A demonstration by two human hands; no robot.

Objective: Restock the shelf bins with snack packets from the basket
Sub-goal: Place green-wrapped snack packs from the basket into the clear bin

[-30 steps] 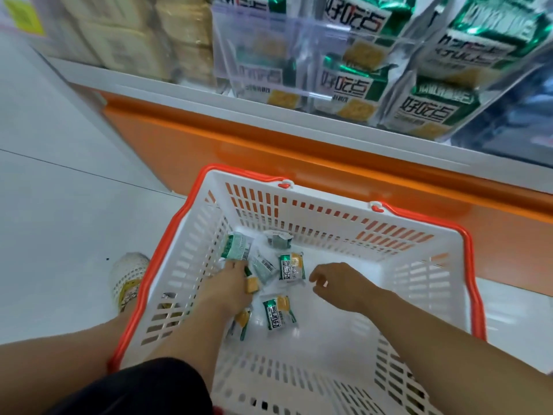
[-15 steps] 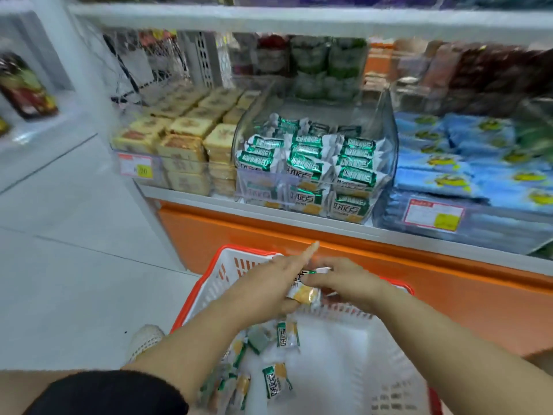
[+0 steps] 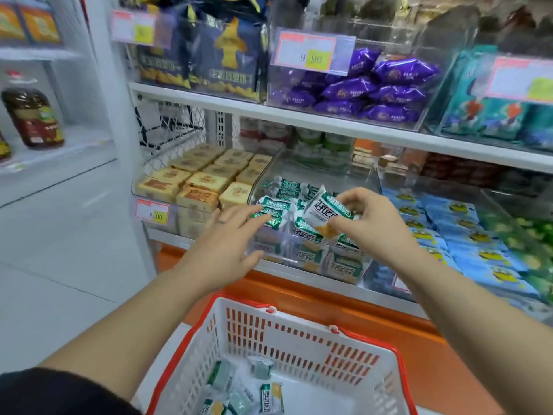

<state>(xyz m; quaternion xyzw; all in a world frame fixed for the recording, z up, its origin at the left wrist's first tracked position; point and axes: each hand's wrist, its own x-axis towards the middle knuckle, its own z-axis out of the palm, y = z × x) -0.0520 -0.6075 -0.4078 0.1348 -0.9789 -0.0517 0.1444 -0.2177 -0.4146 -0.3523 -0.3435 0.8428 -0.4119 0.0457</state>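
Packets [image 3: 270, 396] are contained in the basket [image 3: 299, 333], set at 6 o'clock from the bin [image 3: 263, 181]; boxes [image 3: 194, 181] are stacked at its 9 o'clock.

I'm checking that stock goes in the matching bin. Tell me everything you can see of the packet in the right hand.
The packet is a small glossy pillow pack, seemingly plastic film, white with a green band, dark lettering and an orange-yellow biscuit picture at its lower end. It looks sealed. It is tilted, held above the clear bin of like packets. The right hand pinches it between fingers and thumb; the left hand is apart from it.
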